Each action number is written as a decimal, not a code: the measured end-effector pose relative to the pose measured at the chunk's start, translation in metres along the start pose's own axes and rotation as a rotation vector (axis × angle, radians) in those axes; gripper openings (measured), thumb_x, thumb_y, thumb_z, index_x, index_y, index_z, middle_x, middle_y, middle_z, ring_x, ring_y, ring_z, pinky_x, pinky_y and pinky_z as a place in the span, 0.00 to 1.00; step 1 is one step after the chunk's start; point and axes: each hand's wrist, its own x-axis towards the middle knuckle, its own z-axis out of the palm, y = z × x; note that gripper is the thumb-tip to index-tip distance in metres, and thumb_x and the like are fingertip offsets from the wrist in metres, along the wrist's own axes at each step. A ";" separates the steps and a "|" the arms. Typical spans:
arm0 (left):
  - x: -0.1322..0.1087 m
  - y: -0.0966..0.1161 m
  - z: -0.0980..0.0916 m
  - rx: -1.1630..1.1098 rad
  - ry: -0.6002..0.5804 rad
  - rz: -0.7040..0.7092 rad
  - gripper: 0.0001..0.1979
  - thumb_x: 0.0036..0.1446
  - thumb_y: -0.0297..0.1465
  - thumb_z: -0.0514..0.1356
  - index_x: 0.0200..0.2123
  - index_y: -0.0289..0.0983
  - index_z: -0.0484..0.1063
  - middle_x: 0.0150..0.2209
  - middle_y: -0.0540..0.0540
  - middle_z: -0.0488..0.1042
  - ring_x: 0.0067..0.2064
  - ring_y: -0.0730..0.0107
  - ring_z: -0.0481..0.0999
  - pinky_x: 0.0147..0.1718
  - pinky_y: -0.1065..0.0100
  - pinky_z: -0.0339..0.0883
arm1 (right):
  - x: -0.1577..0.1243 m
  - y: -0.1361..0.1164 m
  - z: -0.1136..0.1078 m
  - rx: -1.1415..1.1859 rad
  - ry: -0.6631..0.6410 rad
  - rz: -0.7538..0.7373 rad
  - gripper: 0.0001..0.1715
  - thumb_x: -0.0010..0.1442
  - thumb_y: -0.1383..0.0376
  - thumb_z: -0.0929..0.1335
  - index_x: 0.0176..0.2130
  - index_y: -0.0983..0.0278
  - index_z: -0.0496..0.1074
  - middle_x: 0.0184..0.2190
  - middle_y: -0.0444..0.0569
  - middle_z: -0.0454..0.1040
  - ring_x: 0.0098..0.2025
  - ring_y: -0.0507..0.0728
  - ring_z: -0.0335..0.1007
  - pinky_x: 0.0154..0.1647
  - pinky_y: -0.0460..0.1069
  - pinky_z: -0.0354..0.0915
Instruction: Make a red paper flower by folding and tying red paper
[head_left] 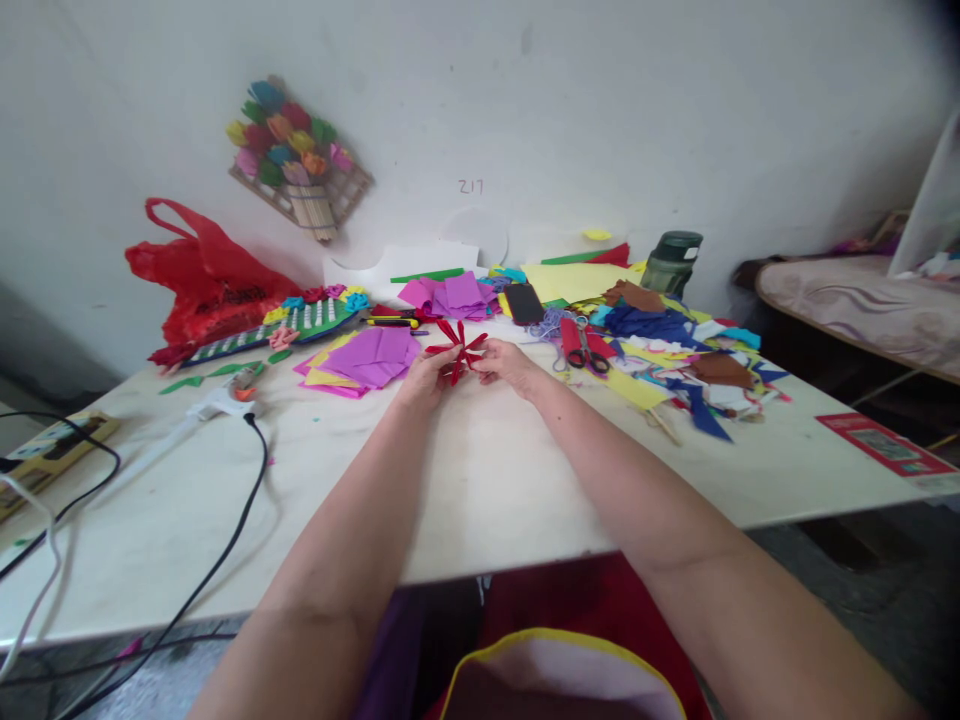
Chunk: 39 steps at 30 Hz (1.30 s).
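A red paper flower [460,350] with narrow, spread petals is held just over the table between both hands. My left hand [429,376] pinches its petals on the left side. On the other side, the fingers of my right hand [504,364] are closed on its right petals. Close to my left hand lies a stack of purple and yellow paper sheets [367,358]. Black-handled scissors [585,352] rest on red paper to the right of my right hand. The undersides of the petals and some fingertips are hidden.
A hot glue gun [225,395] with a black cord lies at left, near a red plastic bag [202,280]. Paper scraps [675,345], a phone [523,303] and a dark green bottle [673,262] stand or lie toward the back right. A yellow cutter knife [394,322] lies behind the purple sheets.
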 end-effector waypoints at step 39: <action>-0.004 0.003 0.003 0.081 -0.106 -0.161 0.06 0.41 0.24 0.63 0.27 0.30 0.71 0.21 0.47 0.72 0.21 0.77 0.70 0.22 0.74 0.65 | 0.005 0.002 -0.008 0.026 0.110 -0.166 0.10 0.43 0.69 0.68 0.31 0.65 0.68 0.23 0.42 0.69 0.25 0.49 0.66 0.28 0.47 0.65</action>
